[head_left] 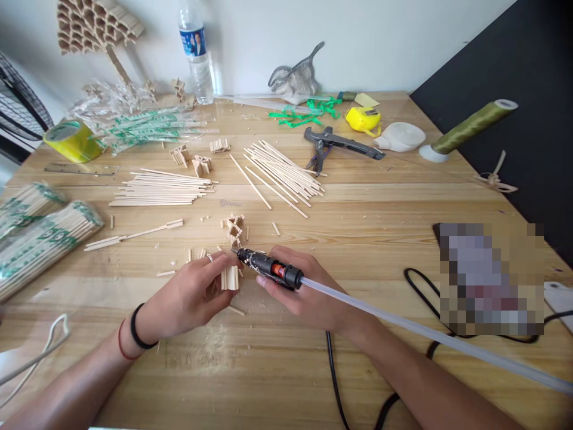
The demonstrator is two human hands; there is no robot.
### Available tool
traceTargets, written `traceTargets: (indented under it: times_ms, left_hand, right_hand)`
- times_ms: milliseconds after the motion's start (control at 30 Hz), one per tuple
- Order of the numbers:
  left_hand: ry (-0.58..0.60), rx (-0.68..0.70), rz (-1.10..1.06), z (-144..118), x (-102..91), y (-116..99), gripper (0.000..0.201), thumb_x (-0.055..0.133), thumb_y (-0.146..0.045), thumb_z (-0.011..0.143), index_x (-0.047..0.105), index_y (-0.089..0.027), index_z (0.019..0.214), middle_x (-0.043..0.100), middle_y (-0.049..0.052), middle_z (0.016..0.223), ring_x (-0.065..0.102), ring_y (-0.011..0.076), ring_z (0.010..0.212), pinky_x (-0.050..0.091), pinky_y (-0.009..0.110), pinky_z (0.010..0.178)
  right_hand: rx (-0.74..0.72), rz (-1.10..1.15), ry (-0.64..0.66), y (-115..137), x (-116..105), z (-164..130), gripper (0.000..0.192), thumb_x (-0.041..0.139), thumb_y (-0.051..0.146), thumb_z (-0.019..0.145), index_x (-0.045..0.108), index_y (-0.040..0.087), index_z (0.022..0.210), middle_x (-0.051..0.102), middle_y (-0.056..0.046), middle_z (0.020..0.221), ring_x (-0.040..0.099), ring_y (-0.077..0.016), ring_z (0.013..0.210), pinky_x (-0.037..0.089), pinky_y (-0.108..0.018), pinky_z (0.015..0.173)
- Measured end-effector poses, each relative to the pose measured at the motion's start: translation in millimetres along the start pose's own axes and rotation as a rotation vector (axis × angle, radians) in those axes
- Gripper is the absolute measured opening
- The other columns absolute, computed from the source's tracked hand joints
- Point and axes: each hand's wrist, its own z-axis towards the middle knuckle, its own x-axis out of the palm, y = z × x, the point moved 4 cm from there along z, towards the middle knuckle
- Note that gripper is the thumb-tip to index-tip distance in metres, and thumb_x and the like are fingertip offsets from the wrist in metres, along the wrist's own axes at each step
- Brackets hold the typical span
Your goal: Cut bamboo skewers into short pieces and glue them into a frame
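My left hand point(192, 289) pinches a small bundle of short wooden sticks point(230, 278) between thumb and fingers. My right hand point(304, 286) is wrapped round a black hot glue gun point(268, 267), its nozzle at the top of that bundle, near my left fingertips. A long clear glue stick point(403, 325) runs out of the gun's back end over my right forearm. Just beyond the nozzle stands a little honeycomb-like piece of glued sticks point(233, 229). Short cut stick pieces point(190, 255) lie around my left hand, some partly hidden by it.
Long wooden sticks point(282, 176) lie in two piles, with pliers-like cutters point(326, 143) beside one. Bagged sticks point(54, 239) rest at left. A water bottle point(197, 60), yellow tape measure point(362, 119) and tape roll point(74, 140) stand farther back. A black cable point(331, 370) crosses the right side.
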Motion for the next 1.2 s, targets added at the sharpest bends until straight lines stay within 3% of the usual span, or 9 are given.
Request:
traceTargets:
  times_ms: [1200]
  left_hand:
    - [0.012, 0.012, -0.022, 0.3, -0.1, 0.5, 0.038, 0.059, -0.013, 0.095, 0.054, -0.019, 0.132, 0.055, -0.004, 0.082, 0.051, 0.0091, 0.059, 0.039, 0.021, 0.056]
  right_hand:
    - [-0.010, -0.008, 0.000, 0.3, -0.2, -0.9, 0.020, 0.065, 0.019, 0.094, 0.051, 0.022, 0.080, 0.051, 0.004, 0.074, 0.049, -0.0128, 0.066, 0.037, -0.026, 0.063]
